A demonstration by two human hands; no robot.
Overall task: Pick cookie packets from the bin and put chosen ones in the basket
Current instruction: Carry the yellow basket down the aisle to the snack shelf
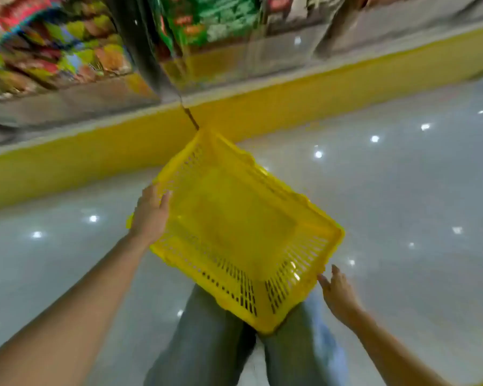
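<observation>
An empty yellow plastic basket (313, 215) with slotted walls sits in the middle of the head view, over my legs and the floor. My left hand (150, 213) lies against its left rim, thumb on the rim's inner side, fingers hidden behind the wall. My right hand (337, 293) is at the basket's near right corner, fingers straight, fingertips touching or just short of the rim. Blurred colourful packets (53, 51) fill a bin at the top left. Green packets (207, 20) show at the top centre.
A yellow kick-board (81, 160) runs along the base of the shelving, from lower left to upper right. Glossy grey floor (402, 190) with light reflections spreads to the right and left. My legs in grey trousers (207, 344) are below the basket.
</observation>
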